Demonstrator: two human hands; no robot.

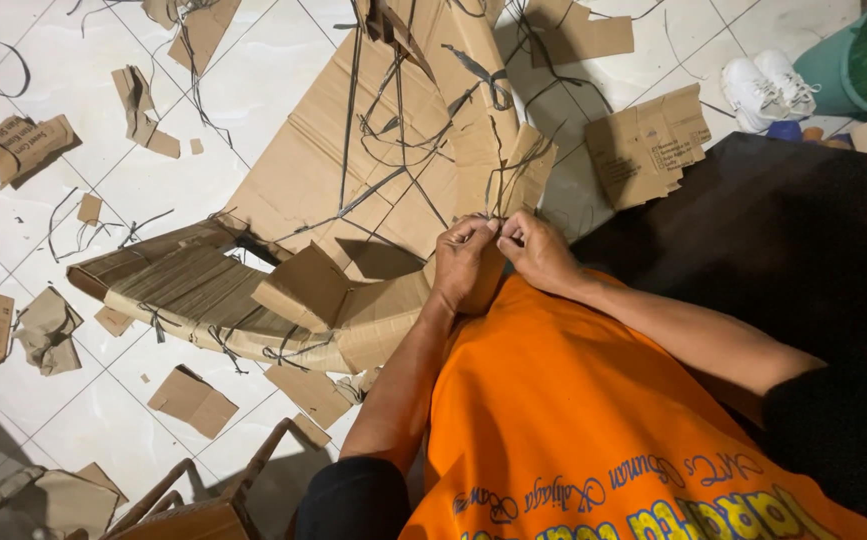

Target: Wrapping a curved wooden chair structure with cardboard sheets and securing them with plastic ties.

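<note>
My left hand (465, 262) and my right hand (535, 250) meet fingertip to fingertip in front of my orange shirt, both pinching a thin dark strap (501, 200) that runs up over a folded cardboard piece (518, 170). That piece belongs to a large flattened cardboard sheet (373, 150) crossed by several dark straps. A bundle of folded cardboard (203, 295), tied with dark straps, lies to the left of my left hand and reaches under it.
Torn cardboard scraps (191, 402) and loose strap pieces litter the white tiled floor (153, 190). A printed cardboard piece (648, 145) lies at upper right, near white shoes (768, 88) and a green bucket (858, 60). A wooden chair frame (193, 500) stands at bottom left.
</note>
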